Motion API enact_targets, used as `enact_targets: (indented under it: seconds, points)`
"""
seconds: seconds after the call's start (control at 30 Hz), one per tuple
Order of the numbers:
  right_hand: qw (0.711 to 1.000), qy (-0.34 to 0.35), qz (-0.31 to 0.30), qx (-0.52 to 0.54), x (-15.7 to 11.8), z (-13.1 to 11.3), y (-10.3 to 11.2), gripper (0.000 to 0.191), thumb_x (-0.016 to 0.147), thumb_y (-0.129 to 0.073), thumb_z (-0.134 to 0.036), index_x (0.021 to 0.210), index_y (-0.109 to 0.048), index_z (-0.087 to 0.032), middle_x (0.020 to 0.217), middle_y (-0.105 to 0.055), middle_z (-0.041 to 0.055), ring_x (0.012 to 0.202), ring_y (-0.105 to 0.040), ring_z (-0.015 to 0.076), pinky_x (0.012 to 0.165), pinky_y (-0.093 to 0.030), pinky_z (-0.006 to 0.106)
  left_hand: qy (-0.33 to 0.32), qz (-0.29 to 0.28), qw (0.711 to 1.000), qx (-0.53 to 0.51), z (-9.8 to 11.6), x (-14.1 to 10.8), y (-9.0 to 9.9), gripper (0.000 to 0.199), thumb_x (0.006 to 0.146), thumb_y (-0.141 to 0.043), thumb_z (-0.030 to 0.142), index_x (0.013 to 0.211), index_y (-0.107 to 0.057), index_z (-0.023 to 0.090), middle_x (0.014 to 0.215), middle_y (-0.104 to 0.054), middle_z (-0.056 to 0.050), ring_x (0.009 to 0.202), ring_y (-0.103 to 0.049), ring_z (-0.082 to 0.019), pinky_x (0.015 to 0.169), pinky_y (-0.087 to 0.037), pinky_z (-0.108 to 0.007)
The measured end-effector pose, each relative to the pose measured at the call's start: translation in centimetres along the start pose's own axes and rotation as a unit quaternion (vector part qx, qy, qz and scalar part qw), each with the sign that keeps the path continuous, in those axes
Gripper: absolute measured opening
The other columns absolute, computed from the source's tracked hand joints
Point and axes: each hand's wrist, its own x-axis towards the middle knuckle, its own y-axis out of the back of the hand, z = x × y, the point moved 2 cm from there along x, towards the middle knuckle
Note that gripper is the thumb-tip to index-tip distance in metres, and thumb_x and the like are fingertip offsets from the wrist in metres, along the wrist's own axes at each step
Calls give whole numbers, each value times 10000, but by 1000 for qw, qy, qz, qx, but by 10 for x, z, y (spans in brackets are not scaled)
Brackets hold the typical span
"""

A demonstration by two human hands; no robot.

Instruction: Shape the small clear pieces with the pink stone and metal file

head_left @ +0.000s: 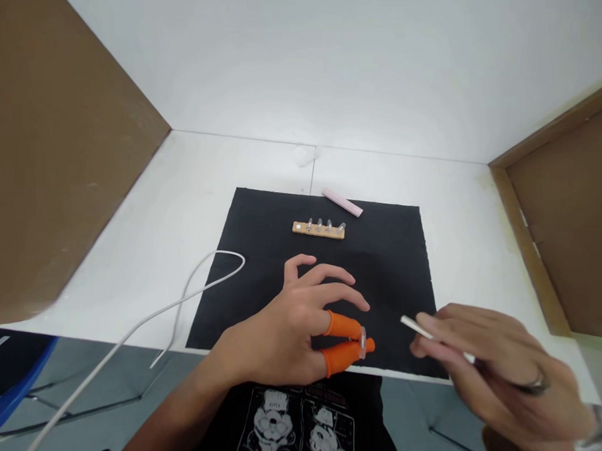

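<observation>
My left hand (304,317) is over the front of the black mat, with orange finger covers (344,324) on its thumb and forefinger. Pinched between those two covered tips is a small clear piece, apparently a false nail tip (363,342). The other fingers are spread. To the right, my right hand (493,363) is closed on a slim white stick (417,327), whose end points toward the left hand. What kind of tool it is cannot be made out. Farther back lies a small wooden strip (305,229) with several similar clear tips (319,223) standing on it.
The black mat (261,220) covers part of a white table (459,226). A pink bar (343,202) lies across its back edge. A white cable (185,298) loops over the left side. Brown panels (56,142) flank the table, with a white wall behind.
</observation>
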Motion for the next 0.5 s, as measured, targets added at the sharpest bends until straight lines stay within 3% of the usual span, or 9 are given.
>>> enact_targets:
  seconds: [0.13, 0.23, 0.37, 0.5]
  points:
    - [997, -19, -68, -3, -4, -20, -11, 134, 1092, -612, -123, 1072, -710, -212, 652, -690, -46, 509, -577, 111, 579, -557, 279, -5, 5, 1000, 4, -1, 1, -1, 69, 987, -822, 219, 943, -857, 258, 1238, -864, -28, 1335, -701, -277, 1334, -210, -554]
    - [999, -16, -47, 1, -4, -13, -6, 170, 1067, -633, -97, 1131, -721, -228, 658, -706, -46, 514, -614, 127, 521, -522, 275, -7, 6, 1000, 0, -1, 1, -1, 83, 1003, -812, 239, 935, -856, 257, 1240, -864, -30, 1339, -699, -276, 1339, -201, -555]
    - [1000, 4, 6, 18, -2, 1, 6, 358, 1000, -657, -11, 1286, -723, -215, 702, -756, -20, 532, -673, 147, 466, -498, 276, -4, 8, 1000, 2, 1, 2, 2, 118, 1018, -792, 238, 914, -848, 246, 1232, -863, -23, 1348, -701, -267, 1341, -204, -524]
    - [999, -8, -23, 23, -1, -16, -1, 185, 1049, -648, -92, 1134, -740, -228, 684, -755, -39, 557, -684, 127, 618, -630, 278, -2, 11, 1000, -8, 3, 2, 4, 91, 991, -823, 235, 905, -849, 251, 1222, -870, -26, 1316, -718, -268, 1352, -200, -552]
